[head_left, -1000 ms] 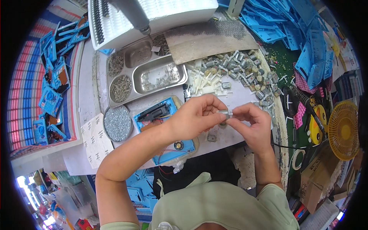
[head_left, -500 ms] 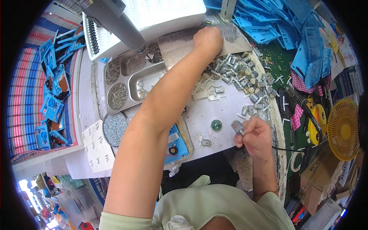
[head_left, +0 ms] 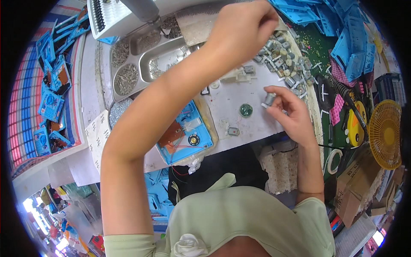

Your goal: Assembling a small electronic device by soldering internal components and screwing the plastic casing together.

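Note:
My right hand (head_left: 293, 113) pinches a small silver motor (head_left: 269, 99) between thumb and fingers, above the right part of the white worktop. My left hand (head_left: 246, 28) is raised near the far edge, its arm crossing the table. Its fingers are curled together, and what they may hold is hidden. Beyond the right hand lies a heap of small motors (head_left: 293, 66) with white plastic ends. A single motor (head_left: 233, 131) rests near the front edge, close to a round green item (head_left: 245, 110). An opened blue plastic case (head_left: 201, 139) with wires and a round speaker lies under my left forearm.
A metal compartment tray (head_left: 141, 85) holds springs and small metal parts. A grey power tool (head_left: 145, 10) hangs above it. Blue plastic shells (head_left: 351, 51) are stacked at the far right, near a yellow basket (head_left: 385, 135). More blue cases (head_left: 53, 105) lie at the left.
My left hand has come up and to the right from the grey plate at the back. The right hand has turned the motor more upright. The whole view has shifted, uncovering more of the blue case.

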A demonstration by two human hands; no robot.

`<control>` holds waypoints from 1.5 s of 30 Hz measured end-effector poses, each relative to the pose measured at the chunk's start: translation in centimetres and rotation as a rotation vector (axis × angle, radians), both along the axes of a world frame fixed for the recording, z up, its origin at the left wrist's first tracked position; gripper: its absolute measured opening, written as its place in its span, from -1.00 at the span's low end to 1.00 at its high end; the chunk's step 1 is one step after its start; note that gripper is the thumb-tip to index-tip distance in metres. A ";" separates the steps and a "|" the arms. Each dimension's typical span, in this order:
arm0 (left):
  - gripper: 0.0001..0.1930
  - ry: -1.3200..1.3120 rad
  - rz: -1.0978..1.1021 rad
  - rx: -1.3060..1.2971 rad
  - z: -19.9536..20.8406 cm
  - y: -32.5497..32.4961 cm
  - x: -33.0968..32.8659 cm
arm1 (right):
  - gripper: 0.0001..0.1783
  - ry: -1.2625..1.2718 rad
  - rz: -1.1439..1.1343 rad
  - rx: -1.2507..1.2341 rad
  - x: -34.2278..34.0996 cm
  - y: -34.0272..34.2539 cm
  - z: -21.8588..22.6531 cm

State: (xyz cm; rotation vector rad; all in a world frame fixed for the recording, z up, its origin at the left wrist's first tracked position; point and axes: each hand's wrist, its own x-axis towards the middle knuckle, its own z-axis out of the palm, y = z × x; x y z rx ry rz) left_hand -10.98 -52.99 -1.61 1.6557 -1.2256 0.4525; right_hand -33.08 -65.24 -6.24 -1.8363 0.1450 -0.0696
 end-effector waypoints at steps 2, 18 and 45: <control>-0.84 0.353 -0.109 0.191 3.3 6.5 -5.0 | -0.55 0.064 0.095 -0.196 0.4 0.2 0.8; -0.81 1.027 0.097 -0.022 -2.5 21.6 -19.6 | -0.62 0.024 0.406 -0.617 3.8 2.2 0.9; -0.66 0.961 0.112 -0.032 -4.3 22.3 -20.3 | -0.48 -0.285 0.491 -0.178 1.1 12.7 0.9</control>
